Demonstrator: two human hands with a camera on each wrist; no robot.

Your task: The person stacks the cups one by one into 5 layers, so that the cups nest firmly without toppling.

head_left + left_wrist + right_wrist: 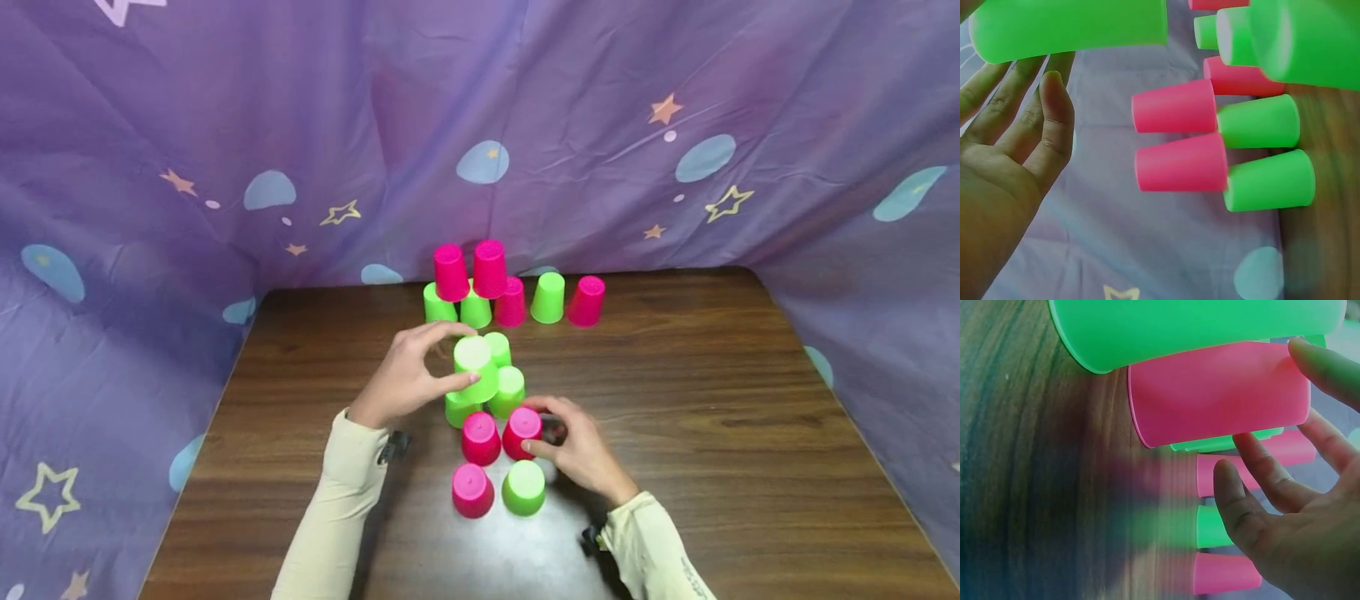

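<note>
My left hand (408, 375) holds an upside-down green cup (477, 371) by its sides, thumb on the near side, fingers behind. In the head view this cup overlaps a small group of green cups, including one green cup (508, 392) at its right and another green cup (462, 411) below. My right hand (585, 450) grips an upside-down pink cup (522, 435), thumb in front and fingers at the far side. Left of it is another pink cup (480, 439). Nearer me stand a pink cup (472, 492) and a green cup (523, 489).
Along the table's (697, 400) back edge runs a row of upside-down cups, ending at the right in a green cup (548, 298) and a pink cup (586, 302). Two pink cups, one at the left (451, 273), sit on that row. A purple curtain (585, 167) hangs behind.
</note>
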